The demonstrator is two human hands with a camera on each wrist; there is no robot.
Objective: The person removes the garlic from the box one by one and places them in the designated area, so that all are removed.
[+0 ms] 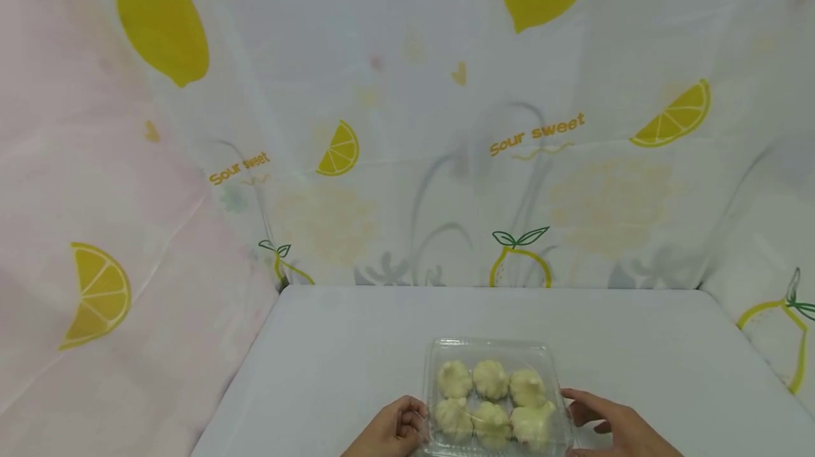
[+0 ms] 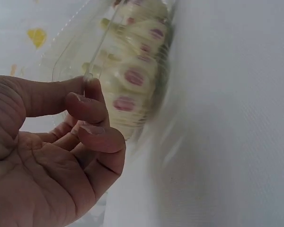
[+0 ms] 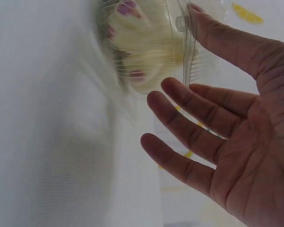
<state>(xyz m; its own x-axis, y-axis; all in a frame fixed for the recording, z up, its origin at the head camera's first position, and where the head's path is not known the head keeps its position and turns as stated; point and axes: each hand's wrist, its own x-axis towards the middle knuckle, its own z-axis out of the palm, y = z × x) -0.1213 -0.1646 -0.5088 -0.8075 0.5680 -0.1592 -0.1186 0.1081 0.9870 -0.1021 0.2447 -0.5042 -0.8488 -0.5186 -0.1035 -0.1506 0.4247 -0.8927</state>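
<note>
A clear plastic clamshell box (image 1: 490,347) sits at the front of the white table, its lid down over several pale cream, lobed pieces (image 1: 490,379). Purple patches mark their sides (image 2: 134,76) in the left wrist view. At the box's left edge my left hand (image 1: 396,427) pinches the thin rim between thumb and curled fingers. My right hand (image 1: 611,425) is at the right edge, its thumb tip (image 3: 199,12) against the rim beside a small clasp. The other right fingers stretch out, fairly straight and spread, near the rim's end.
White cloth covers the table (image 1: 344,344). Behind it hangs a pale curtain (image 1: 407,216) printed with lemons and lettering, and more of the same fabric (image 1: 159,301) closes in the left side. The curtain's foot meets the table's back edge.
</note>
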